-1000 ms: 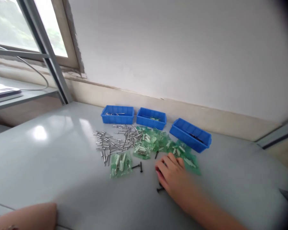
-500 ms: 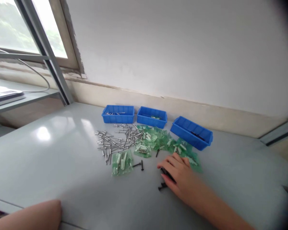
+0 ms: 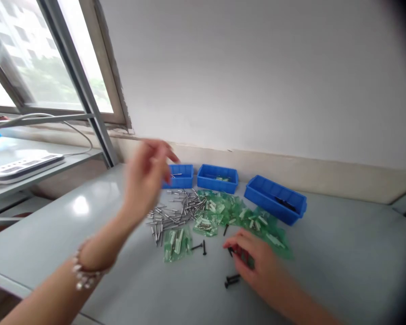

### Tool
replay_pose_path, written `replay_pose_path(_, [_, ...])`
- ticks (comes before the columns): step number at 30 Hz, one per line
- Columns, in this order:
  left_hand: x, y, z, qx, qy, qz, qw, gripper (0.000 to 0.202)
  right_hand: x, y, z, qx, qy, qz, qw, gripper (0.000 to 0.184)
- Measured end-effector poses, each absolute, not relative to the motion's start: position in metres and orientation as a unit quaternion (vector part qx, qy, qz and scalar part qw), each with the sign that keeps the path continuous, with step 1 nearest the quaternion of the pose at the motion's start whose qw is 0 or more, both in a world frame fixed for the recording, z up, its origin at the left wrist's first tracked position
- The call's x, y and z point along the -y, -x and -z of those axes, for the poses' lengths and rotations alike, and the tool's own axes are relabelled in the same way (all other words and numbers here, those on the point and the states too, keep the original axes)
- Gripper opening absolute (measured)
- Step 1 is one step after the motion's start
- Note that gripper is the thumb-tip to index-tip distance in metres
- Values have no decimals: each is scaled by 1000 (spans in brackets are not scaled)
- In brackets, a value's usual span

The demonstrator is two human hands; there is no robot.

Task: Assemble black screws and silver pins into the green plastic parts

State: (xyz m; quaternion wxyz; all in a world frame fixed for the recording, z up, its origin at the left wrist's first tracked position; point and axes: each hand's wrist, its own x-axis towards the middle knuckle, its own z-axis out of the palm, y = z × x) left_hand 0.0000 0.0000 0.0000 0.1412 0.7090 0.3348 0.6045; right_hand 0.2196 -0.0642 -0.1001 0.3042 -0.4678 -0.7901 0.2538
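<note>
My left hand (image 3: 146, 176) is raised and blurred above the table, its fingers apart, in front of the leftmost blue bin (image 3: 183, 177). It holds nothing I can see. My right hand (image 3: 257, 266) rests low on the table, with fingers curled over a dark piece. Two black screws (image 3: 232, 280) lie just below it. Further black screws (image 3: 200, 247) lie left of it, beside a green plastic bag of white parts (image 3: 177, 243). A loose pile of silver rivets (image 3: 172, 212) spreads in front of the bins, and more green bags (image 3: 230, 210) lie to the right.
Two more blue bins (image 3: 217, 178) (image 3: 275, 199) stand along the wall at the back of the grey table (image 3: 341, 253). A beaded bracelet (image 3: 83, 266) circles my left wrist. A white power strip (image 3: 23, 167) lies on a shelf under the window (image 3: 50, 58).
My left hand has risen from the bottom left edge to above the table. My right hand has shifted slightly, uncovering black screws below it. The view has tilted upward.
</note>
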Motion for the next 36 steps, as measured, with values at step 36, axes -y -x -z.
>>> replay_pose_path(36, [30, -40, 94, -291, -883, -342, 136, 11, 62, -220, 97, 626, 546, -384, 404, 22])
